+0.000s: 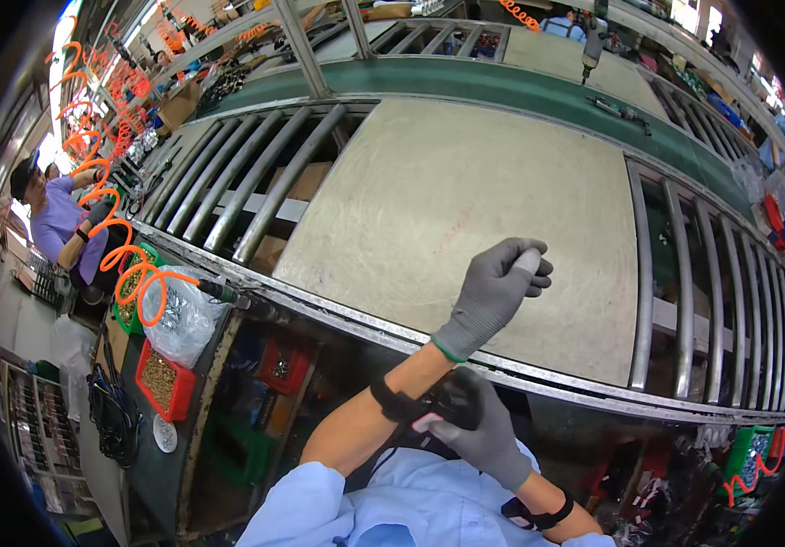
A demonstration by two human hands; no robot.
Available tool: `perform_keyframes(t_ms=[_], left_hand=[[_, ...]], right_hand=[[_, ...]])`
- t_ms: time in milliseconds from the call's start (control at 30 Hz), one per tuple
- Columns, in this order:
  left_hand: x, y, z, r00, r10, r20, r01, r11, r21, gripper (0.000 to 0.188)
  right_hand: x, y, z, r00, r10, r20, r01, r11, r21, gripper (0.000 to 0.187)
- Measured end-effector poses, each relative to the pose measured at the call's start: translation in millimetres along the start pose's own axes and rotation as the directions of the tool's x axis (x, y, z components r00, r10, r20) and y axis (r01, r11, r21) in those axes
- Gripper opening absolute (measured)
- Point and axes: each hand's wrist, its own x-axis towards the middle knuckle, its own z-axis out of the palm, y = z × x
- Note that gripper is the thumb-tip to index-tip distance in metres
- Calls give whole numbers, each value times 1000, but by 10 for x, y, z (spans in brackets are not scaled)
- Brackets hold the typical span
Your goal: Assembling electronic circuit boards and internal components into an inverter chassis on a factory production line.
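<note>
My left hand, in a grey knitted glove with a green cuff, is raised over the pale board. Its fingers are curled in and the thumb lies against them; nothing shows in it. Around my left wrist runs a black strap. My right hand, gloved in grey too, is just below, close to my body. Its fingers close around a dark device at that strap, partly hidden by the glove. Beside the thumb shows a small pinkish patch. Another black strap is on my right wrist.
Metal rollers flank the board on the left, and more rollers on the right. Beyond runs a green belt carrying a power screwdriver. At left are a red bin of small parts, orange coiled hoses and a co-worker.
</note>
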Motion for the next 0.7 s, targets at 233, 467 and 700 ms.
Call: perform_keyframes(t_ms=[233,467,700], left_hand=[[-279,211,46,957,289,36,-291,940,177,28],[-369,341,59,878,474,74,-473,830,296,24],[-518,509,109,741,655,152,-664,678,316,27]], right_hand=[[-12,19,28,937,210,280,-302,889,345,55],[-41,-32,18,964,127,235,-174,966,193,47],[-93,70,107,974,73,215,-144,930,338,41]])
